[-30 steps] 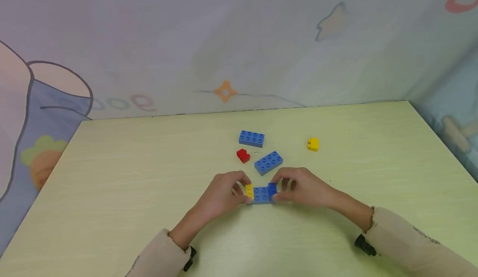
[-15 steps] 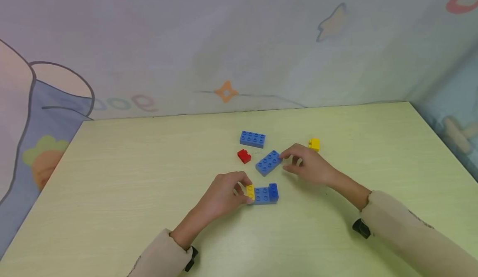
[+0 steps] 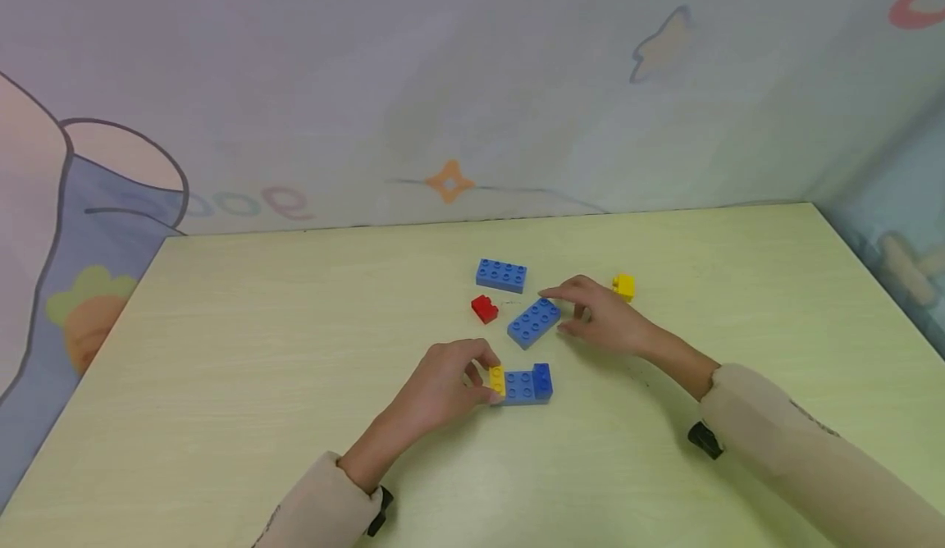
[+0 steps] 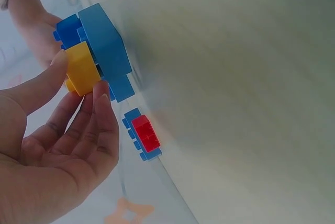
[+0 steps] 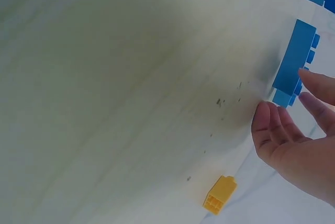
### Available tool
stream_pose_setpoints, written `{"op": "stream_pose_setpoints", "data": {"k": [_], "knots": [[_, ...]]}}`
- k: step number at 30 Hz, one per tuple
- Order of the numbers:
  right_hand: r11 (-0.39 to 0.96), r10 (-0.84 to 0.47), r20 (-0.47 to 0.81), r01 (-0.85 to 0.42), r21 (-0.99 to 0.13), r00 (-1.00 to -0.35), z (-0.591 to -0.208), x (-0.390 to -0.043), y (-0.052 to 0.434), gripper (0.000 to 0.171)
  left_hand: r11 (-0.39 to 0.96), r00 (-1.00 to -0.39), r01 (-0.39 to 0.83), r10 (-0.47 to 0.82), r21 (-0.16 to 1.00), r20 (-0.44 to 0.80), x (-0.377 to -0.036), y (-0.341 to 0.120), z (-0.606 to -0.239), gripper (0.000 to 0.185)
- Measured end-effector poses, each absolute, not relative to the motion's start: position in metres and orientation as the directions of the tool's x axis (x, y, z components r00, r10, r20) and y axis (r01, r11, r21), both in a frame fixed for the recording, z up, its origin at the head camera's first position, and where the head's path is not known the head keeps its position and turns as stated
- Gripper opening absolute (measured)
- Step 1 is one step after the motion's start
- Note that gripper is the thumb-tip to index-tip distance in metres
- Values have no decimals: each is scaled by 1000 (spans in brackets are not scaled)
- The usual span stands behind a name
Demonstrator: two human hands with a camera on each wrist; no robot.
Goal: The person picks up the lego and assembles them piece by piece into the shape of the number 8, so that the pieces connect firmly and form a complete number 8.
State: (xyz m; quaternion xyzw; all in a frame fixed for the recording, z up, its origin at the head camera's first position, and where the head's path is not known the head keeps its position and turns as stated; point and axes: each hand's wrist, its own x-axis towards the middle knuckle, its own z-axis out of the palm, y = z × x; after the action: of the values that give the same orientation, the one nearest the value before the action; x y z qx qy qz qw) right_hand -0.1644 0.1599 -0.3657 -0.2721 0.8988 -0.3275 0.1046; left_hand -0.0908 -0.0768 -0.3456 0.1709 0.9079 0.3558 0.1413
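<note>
Fingers of our left hand point(image 3: 447, 381) pinch a yellow two-stud brick point(image 3: 498, 381); our right hand point(image 3: 607, 318), fingers parted, brackets a blue eight-stud brick point(image 3: 533, 324).

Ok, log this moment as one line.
left hand: pinches yellow brick on blue base; dark blue brick: on base; right hand: at angled blue brick, contact unclear; loose: red brick, far blue brick, second yellow brick
</note>
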Motion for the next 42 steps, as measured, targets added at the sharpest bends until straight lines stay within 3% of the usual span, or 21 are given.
{"op": "stream_pose_setpoints", "data": {"k": [9, 15, 24, 42], "knots": [[623, -569, -11, -422, -659, -823, -367, -165, 158, 30, 689, -901, 202, 410, 696, -144, -90, -77, -345, 25], [640, -558, -24, -413, -648, -829, -367, -162, 156, 36, 686, -900, 199, 411, 699, -147, -91, -78, -346, 26], [652, -555, -9, -429, -625, -832, -367, -156, 157, 31, 681, -901, 203, 411, 703, -138, -90, -77, -345, 25], [537, -602, 1, -405, -740, -799, -341, -122, 158, 30, 667, -897, 241, 431, 705, -101, -89, -78, -346, 26]]}}
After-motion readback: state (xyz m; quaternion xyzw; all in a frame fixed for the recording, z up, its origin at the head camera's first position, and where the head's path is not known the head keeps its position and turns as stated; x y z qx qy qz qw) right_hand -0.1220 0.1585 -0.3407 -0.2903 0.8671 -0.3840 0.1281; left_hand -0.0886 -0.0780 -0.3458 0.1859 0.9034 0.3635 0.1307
